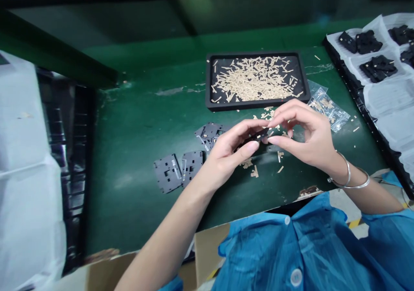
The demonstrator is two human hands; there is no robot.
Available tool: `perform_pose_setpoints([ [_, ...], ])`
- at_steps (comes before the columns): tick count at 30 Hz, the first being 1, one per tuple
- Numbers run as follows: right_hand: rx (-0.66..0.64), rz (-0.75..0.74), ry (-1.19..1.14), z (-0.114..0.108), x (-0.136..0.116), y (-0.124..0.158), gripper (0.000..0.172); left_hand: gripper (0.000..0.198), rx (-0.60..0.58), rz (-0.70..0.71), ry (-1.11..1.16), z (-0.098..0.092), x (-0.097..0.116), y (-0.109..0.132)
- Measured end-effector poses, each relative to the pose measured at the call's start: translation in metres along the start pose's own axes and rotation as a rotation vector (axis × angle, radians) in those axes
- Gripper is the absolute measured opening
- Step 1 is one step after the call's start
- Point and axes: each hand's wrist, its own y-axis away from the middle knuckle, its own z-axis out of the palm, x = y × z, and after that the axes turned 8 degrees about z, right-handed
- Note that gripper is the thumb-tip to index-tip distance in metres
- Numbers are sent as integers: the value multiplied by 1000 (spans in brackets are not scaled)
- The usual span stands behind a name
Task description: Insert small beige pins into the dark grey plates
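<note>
My left hand (230, 148) is closed around a thin black plastic plate (261, 134), which is tilted and mostly covered by fingers. At its right edge my right hand (302, 129) has thumb and fingertips bent together near the plate; whatever they pinch is too small to make out. Below and behind the hands lie scattered beige strips (255, 172). Left of my left hand, several similar black plates with square cutouts (168, 173) rest on the green table, some overlapping in a small pile (210, 131).
A shallow black tray (208, 81) full of beige strips (255, 77) stands behind the hands. Beside it lies a clear plastic bag (334, 112) with strips. At right, a white-lined compartment tray (381, 94) holds black parts (378, 68). White sheeting (29, 174) covers something at left.
</note>
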Motion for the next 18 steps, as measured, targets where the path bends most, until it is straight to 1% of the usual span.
perform_pose_setpoints([
  [5, -5, 14, -52, 1, -4, 0, 15, 38, 56, 5, -118, 1, 3, 1],
  [10, -3, 49, -32, 2, -5, 0, 22, 38, 53, 7, -155, 2, 5, -1],
  [13, -22, 76, -29, 2, -5, 1, 21, 38, 41, 22, -157, 2, 5, -1],
  [18, -41, 108, -54, 2, -4, 1, 19, 38, 51, 35, -176, 3, 6, -1],
])
